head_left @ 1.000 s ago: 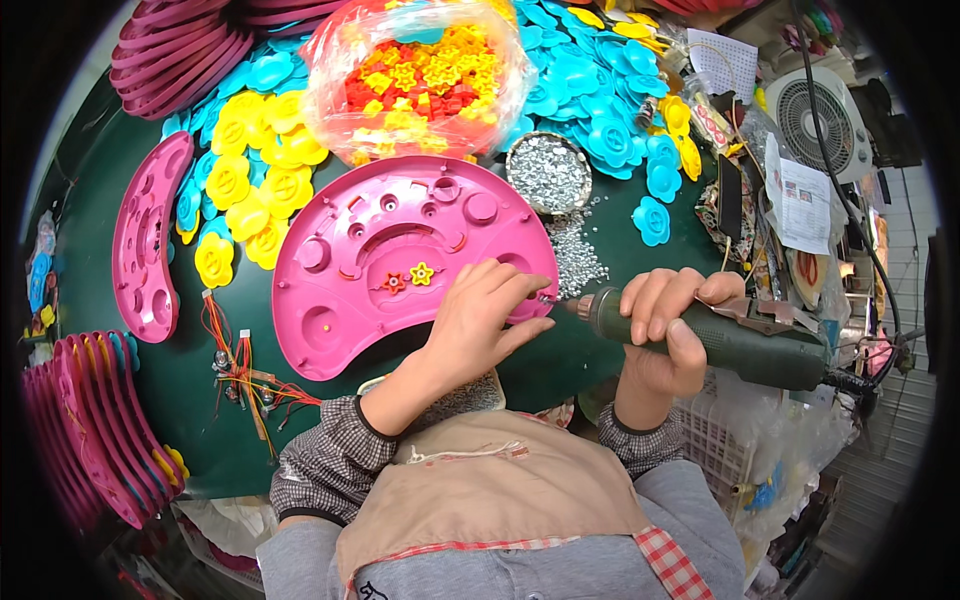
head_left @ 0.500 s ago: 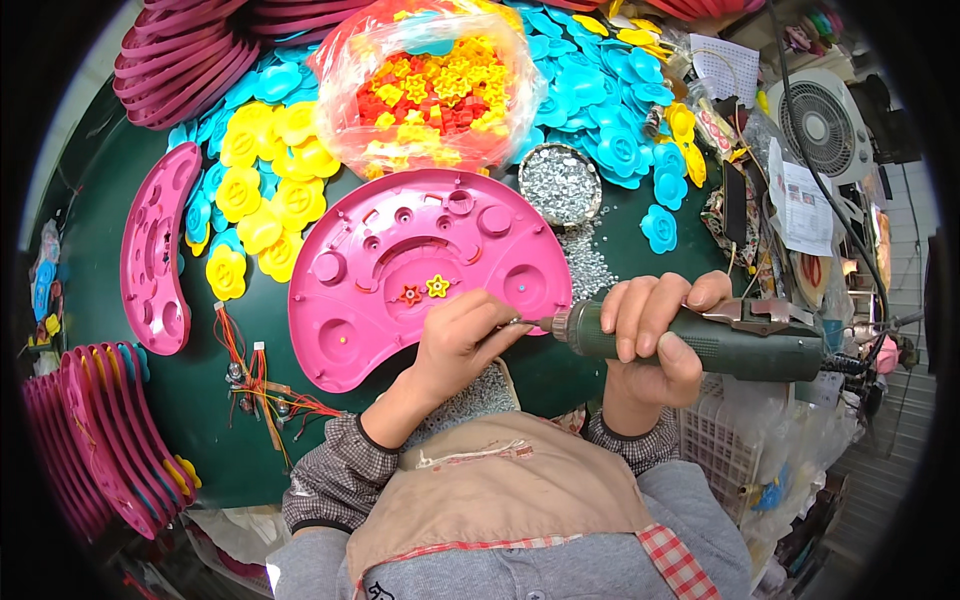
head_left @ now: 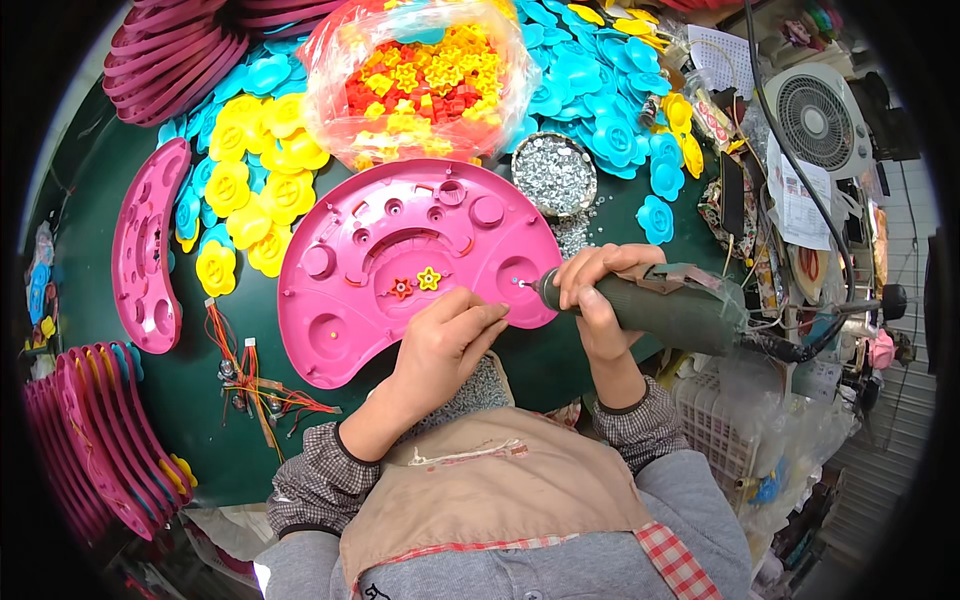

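A pink crescent-shaped plastic panel [head_left: 330, 290] lies in front of me. A red star-shaped piece [head_left: 401, 289] and a yellow star-shaped piece [head_left: 429, 278] sit at its middle. My right hand [head_left: 605, 300] is wrapped round a dark green electric screwdriver [head_left: 685, 318], held tilted. The tip points into the panel's right round recess, at a small pale part. Over the panel's lower edge, my left hand [head_left: 440, 335] is closed in a pinch; anything between those fingertips is too small to make out.
A bag of red and yellow pieces [head_left: 425, 90] stands behind, between blue [head_left: 575, 75] and yellow flower-shaped parts [head_left: 250, 190]. A tub of screws [head_left: 553, 175] sits near the panel. Wired parts [head_left: 255, 385] and another pink panel [head_left: 145, 250] lie left. A fan [head_left: 815, 120] stands far right.
The screwdriver's tip has left my left fingertips and moved onto the panel's right recess. My left hand has drawn slightly back toward me. The whole view has shifted a little.
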Action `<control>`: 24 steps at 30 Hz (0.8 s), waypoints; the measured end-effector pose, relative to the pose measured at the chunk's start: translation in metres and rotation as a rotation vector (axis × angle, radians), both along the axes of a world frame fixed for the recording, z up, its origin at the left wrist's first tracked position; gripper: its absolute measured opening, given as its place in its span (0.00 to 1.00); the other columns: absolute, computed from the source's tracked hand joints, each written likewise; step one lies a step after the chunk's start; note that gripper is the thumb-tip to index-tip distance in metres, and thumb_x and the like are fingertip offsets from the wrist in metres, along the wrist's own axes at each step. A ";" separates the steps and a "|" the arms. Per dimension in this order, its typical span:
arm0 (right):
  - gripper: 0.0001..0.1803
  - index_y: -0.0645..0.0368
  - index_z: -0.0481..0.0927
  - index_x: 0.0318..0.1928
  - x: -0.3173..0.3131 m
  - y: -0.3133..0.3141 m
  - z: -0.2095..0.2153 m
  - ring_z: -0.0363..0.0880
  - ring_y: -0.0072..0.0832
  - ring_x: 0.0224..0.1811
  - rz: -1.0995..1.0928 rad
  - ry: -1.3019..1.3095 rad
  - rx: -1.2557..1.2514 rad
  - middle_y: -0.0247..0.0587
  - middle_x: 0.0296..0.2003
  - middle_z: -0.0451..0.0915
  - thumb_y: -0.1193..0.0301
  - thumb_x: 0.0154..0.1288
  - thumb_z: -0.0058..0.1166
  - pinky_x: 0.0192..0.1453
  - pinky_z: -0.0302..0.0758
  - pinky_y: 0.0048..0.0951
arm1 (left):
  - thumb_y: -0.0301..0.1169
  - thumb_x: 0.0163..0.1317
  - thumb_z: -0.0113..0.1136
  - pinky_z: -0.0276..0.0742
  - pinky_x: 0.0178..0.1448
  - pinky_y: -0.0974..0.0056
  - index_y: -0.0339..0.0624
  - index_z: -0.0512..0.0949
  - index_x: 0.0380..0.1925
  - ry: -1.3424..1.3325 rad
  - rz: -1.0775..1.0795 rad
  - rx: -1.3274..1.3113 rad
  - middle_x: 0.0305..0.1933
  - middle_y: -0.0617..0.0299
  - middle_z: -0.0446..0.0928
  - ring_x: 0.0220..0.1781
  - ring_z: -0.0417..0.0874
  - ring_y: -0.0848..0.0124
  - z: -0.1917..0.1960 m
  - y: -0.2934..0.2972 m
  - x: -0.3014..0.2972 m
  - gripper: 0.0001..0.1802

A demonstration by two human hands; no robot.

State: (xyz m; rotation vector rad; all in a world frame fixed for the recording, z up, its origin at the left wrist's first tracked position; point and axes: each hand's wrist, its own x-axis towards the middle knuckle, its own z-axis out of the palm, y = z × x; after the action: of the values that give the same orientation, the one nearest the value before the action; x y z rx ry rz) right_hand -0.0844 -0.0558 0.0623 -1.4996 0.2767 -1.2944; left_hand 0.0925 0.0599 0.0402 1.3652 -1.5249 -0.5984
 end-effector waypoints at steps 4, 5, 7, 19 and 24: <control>0.20 0.58 0.63 0.54 0.005 -0.005 -0.011 0.78 0.29 0.28 0.013 -0.009 0.028 0.43 0.32 0.76 0.82 0.69 0.57 0.38 0.82 0.37 | 0.21 0.61 0.75 0.78 0.35 0.59 0.35 0.87 0.41 0.015 -0.012 0.010 0.33 0.56 0.80 0.31 0.82 0.61 -0.006 0.000 -0.002 0.09; 0.19 0.58 0.63 0.53 0.007 -0.006 -0.013 0.78 0.29 0.28 0.019 -0.014 0.042 0.43 0.32 0.76 0.82 0.69 0.57 0.37 0.82 0.37 | 0.20 0.61 0.75 0.78 0.35 0.61 0.34 0.87 0.41 0.018 -0.018 0.003 0.32 0.57 0.80 0.29 0.82 0.64 -0.008 0.001 -0.002 0.09; 0.19 0.56 0.63 0.52 0.012 -0.008 -0.009 0.75 0.29 0.26 0.030 0.039 0.061 0.42 0.30 0.75 0.80 0.68 0.57 0.37 0.80 0.37 | 0.21 0.60 0.75 0.78 0.35 0.60 0.35 0.87 0.40 0.018 -0.037 0.003 0.32 0.56 0.80 0.30 0.82 0.63 -0.011 -0.001 -0.001 0.09; 0.22 0.55 0.66 0.57 -0.002 0.001 0.019 0.78 0.29 0.26 0.033 -0.047 0.120 0.38 0.27 0.77 0.79 0.67 0.59 0.39 0.80 0.38 | 0.26 0.62 0.73 0.83 0.40 0.53 0.38 0.86 0.40 0.021 -0.182 0.026 0.32 0.53 0.80 0.34 0.85 0.54 -0.002 0.033 -0.019 0.08; 0.24 0.52 0.68 0.58 -0.002 0.026 0.064 0.75 0.24 0.20 0.122 -0.109 0.053 0.33 0.26 0.76 0.74 0.63 0.59 0.35 0.78 0.35 | 0.27 0.62 0.75 0.81 0.35 0.53 0.37 0.84 0.36 0.029 -0.017 0.018 0.30 0.52 0.82 0.32 0.86 0.52 -0.004 0.016 -0.006 0.08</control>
State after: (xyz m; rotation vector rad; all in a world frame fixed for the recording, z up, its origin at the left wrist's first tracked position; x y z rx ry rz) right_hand -0.0861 -0.0298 0.1263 -1.3753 0.1449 -1.2567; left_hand 0.0862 0.0757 0.0367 1.3530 -1.5119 -0.6418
